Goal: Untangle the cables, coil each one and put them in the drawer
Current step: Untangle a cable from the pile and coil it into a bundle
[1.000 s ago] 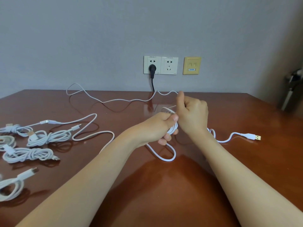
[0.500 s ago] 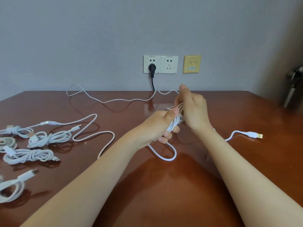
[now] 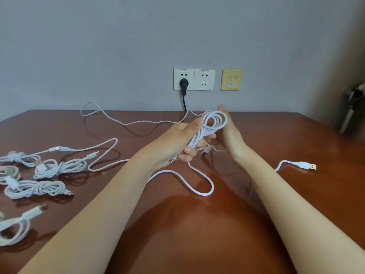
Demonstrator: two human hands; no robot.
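**Item:** white cable [image 3: 212, 123], part-coiled, held above the worktop [image 3: 197, 234] between its middle and far edge.

**Left hand** [image 3: 177, 139]: fingers and thumb clamped round the gathered turns.

**Right hand** [image 3: 230, 133]: flat, fingers straight, laid against the coil's upper loop, gripping nothing.

**Loose tail** [image 3: 201, 191]: loops on the worktop below the hands and appears to pass under the right forearm to the USB plug [image 3: 308, 166] near the right edge.

**Finished bundles** [image 3: 35, 188]: along the left edge.

**Thin uncoiled cable** [image 3: 128, 122]: along the far edge.

**Drawer:** not in view.

**Handling note (judgement):** The left grip should be firm so the turns cannot spring apart. The right hand should feed the tail in loops matching the existing ones. Let the plug drag freely, and save a short end to bind the waist.
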